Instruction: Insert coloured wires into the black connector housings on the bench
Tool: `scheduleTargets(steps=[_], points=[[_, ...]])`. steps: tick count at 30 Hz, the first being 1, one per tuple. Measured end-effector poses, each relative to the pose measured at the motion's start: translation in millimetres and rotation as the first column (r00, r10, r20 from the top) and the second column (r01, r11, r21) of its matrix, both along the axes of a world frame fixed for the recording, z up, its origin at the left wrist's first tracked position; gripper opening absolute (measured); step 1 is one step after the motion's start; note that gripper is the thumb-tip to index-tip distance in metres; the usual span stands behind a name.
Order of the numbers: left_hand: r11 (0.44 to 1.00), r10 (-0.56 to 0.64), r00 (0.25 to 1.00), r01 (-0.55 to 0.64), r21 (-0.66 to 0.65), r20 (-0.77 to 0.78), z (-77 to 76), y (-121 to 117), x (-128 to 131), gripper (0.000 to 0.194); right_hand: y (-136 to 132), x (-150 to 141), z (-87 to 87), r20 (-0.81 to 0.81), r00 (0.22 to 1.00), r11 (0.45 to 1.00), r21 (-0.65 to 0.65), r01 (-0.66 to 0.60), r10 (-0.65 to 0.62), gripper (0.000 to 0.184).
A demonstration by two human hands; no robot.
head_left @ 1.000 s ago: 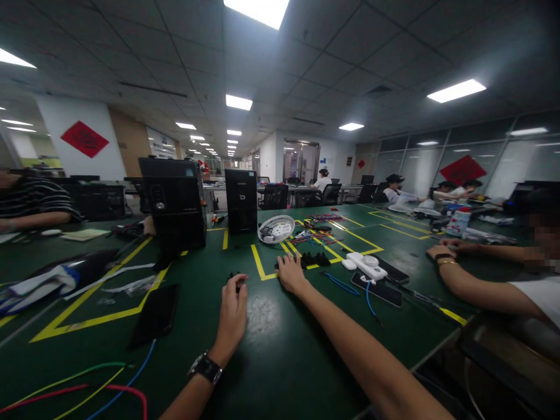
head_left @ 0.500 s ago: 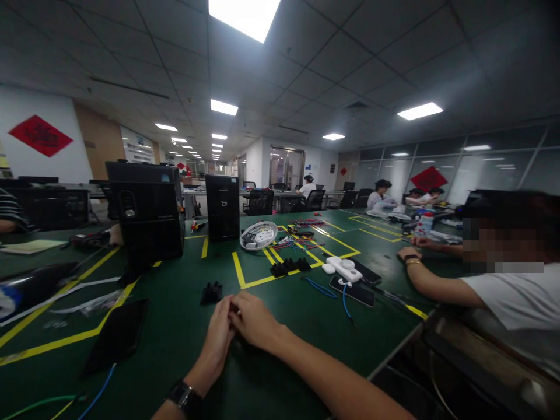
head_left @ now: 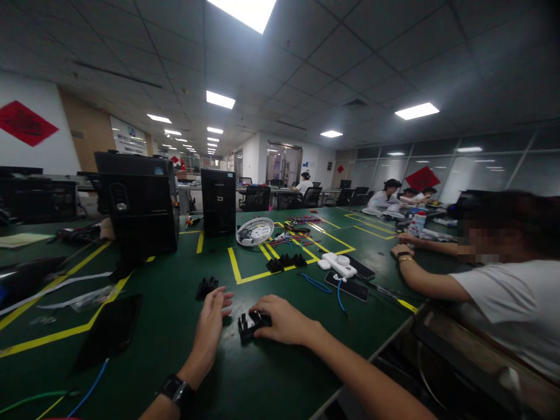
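At lower centre, the right hand [head_left: 284,321] grips a black plastic bracket [head_left: 247,328]; the left hand [head_left: 209,322], loosely spread, shows nothing held. A similar bracket [head_left: 206,287] lies unheld just left of centre, others in a row [head_left: 286,263] near centre; whether the held one is finished, I cannot tell.
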State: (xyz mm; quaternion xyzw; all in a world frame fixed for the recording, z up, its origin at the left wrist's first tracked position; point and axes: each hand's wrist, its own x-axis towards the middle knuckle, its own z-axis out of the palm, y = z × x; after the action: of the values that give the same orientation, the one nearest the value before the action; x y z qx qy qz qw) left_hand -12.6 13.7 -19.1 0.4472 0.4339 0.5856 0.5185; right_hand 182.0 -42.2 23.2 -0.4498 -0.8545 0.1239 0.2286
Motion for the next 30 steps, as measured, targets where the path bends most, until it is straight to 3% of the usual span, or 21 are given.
scheduleTargets(steps=[2, 6, 8, 12, 15, 20, 23, 26, 30], points=[[0.999, -0.036, 0.999, 0.037, -0.03, 0.017, -0.7, -2, 2, 0.044, 12, -5, -5.2, -0.106, 0.983, 0.988, 0.012, 0.152, -0.15, 0.045], [0.982, -0.148, 0.972, 0.166, -0.089, 0.183, 4.9, -13, 15, 0.04, 28, -30, -9.2, -0.362, 0.837, 0.909, -0.091, 0.406, -0.41, 0.042], [0.969, -0.201, 0.93, 0.235, -0.077, 0.308, 8.4, -19, 21, 0.032, 25, -46, -7.1, -0.399, 0.832, 0.919, -0.086, 0.384, -0.385, 0.039], [0.972, -0.112, 0.9, 0.187, -0.143, 0.421, 8.8, -20, 21, 0.022, -5, -53, 7.8, -0.252, 0.96, 0.986, 0.074, 0.147, -0.124, 0.041], [0.968, -0.106, 0.91, 0.186, -0.167, 0.4, 4.8, -11, 12, 0.023, -33, -12, 22.5, -0.125, 0.99, 0.983, 0.162, 0.084, -0.064, 0.036], [0.95, -0.182, 0.894, 0.268, -0.162, 0.41, 8.0, -7, 6, 0.032, -60, 108, 29.3, 0.05, 0.937, 0.933, 0.13, 0.337, -0.345, 0.05], [0.93, -0.227, 0.869, 0.327, -0.166, 0.44, 14.4, -13, 10, 0.037, -68, 158, 18.6, 0.206, 0.905, 0.928, 0.077, 0.365, -0.373, 0.05], [0.922, -0.259, 0.847, 0.361, -0.143, 0.465, 17.0, -18, 13, 0.039, -72, 174, 6.9, 0.241, 0.924, 0.955, 0.057, 0.292, -0.297, 0.041], [0.907, -0.31, 0.804, 0.409, -0.095, 0.507, 16.2, -19, 11, 0.04, -69, 167, 0.2, 0.239, 0.937, 0.966, 0.095, 0.24, -0.256, 0.031]])
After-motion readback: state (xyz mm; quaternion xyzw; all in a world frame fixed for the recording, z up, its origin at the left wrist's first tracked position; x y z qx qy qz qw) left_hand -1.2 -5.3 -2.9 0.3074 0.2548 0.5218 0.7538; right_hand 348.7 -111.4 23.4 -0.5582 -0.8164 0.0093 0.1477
